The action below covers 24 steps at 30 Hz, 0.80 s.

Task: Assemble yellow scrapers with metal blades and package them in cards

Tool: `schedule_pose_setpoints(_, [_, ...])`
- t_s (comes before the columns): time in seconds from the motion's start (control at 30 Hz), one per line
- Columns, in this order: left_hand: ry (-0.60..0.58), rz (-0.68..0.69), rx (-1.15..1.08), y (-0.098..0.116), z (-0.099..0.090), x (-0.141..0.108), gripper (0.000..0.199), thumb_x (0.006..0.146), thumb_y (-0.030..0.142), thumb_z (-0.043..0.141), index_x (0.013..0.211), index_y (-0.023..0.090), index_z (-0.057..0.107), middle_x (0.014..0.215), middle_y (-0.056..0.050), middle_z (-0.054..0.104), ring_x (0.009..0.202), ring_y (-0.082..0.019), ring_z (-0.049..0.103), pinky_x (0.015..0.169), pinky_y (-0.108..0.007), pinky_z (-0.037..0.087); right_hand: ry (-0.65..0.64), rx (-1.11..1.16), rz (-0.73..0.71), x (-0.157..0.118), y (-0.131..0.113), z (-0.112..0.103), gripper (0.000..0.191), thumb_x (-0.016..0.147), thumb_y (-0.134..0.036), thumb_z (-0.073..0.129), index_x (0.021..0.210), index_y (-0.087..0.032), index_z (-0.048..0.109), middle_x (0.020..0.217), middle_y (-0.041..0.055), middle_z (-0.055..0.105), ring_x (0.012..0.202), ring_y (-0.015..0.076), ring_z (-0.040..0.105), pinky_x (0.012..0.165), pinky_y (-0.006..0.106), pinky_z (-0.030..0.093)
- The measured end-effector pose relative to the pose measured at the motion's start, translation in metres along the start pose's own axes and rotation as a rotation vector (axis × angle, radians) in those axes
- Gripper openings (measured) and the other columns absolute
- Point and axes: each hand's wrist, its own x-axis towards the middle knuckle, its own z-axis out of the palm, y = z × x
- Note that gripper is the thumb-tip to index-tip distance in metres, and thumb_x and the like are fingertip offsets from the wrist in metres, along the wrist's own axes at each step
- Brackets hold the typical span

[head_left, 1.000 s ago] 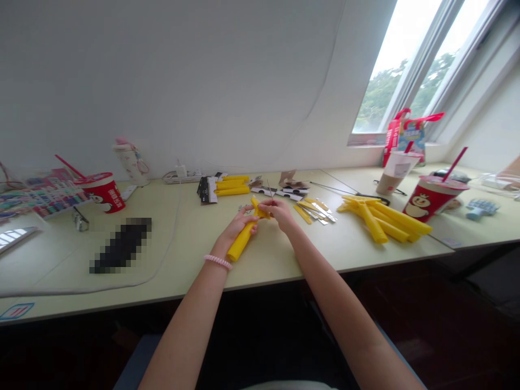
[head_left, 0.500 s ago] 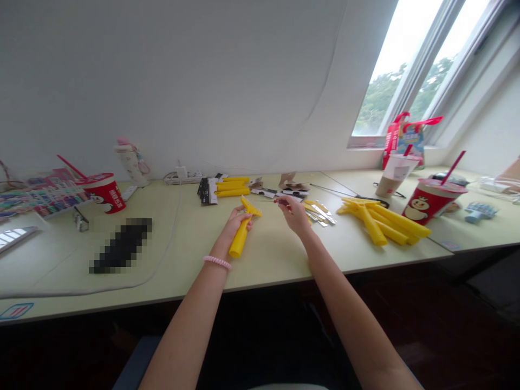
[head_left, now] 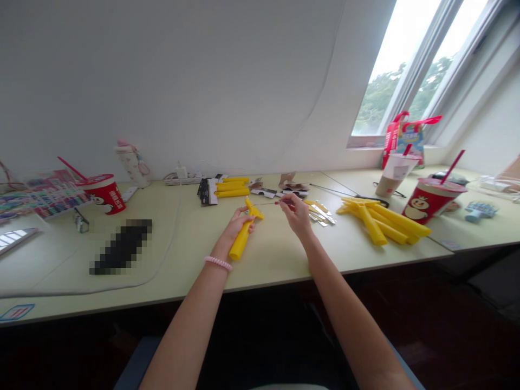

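Note:
Wrapped round a yellow plastic handle with a wider head is my left hand, with the thick end pointing toward me. My right hand pinches a thin screwdriver-like tool with a red end; its shaft points left to the handle's head. Whether its tip touches the head cannot be made out. Just right of my right hand lie flat silver and yellow strips. Several more yellow handled pieces lie piled farther right.
Yellow tubes, black packaging and torn cardboard lie behind my hands. Red cups stand at left and right. A white cable crosses the table on the left.
The head of the yellow handle has turned and shifted slightly right in my left hand. My right hand has moved a little, and the thin shaft now shows more clearly.

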Motion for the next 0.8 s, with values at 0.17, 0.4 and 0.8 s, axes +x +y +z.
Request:
schedule_pose_setpoints(0.17, [-0.035,0.006,0.023,-0.0034,-0.0048,0.0038,0.047,0.065,0.004,0.063,0.103,0.021,0.041,0.075,-0.002,0.055,0.044,-0.006,0.049,0.038,-0.015,0.035,-0.007,-0.016,-0.008,0.0006,-0.0007,0.0003,0.013,0.078,-0.03,0.047,0.08,-0.019,0.053,0.077,0.0034,0.059,0.067,0.0139,0.054,0.061,0.025,0.043])
schedule_pose_setpoints(0.4, [-0.041,0.003,0.05,-0.0037,-0.0064,0.0046,0.048,0.066,0.006,0.062,0.106,0.021,0.04,0.078,-0.003,0.056,0.044,-0.005,0.049,0.039,-0.016,0.036,-0.027,-0.045,-0.012,0.0002,0.0022,0.0012,0.012,0.078,-0.029,0.047,0.08,-0.019,0.053,0.077,0.0029,0.06,0.068,0.014,0.055,0.063,0.026,0.043])
schedule_pose_setpoints(0.8, [-0.04,0.009,0.095,-0.0038,-0.0059,0.0049,0.046,0.069,0.005,0.057,0.108,0.021,0.038,0.077,-0.004,0.057,0.044,-0.005,0.049,0.04,-0.015,0.034,-0.032,-0.046,-0.024,0.0,0.0049,0.0019,0.011,0.077,-0.029,0.049,0.08,-0.019,0.055,0.074,0.0028,0.06,0.066,0.0141,0.056,0.061,0.025,0.044])
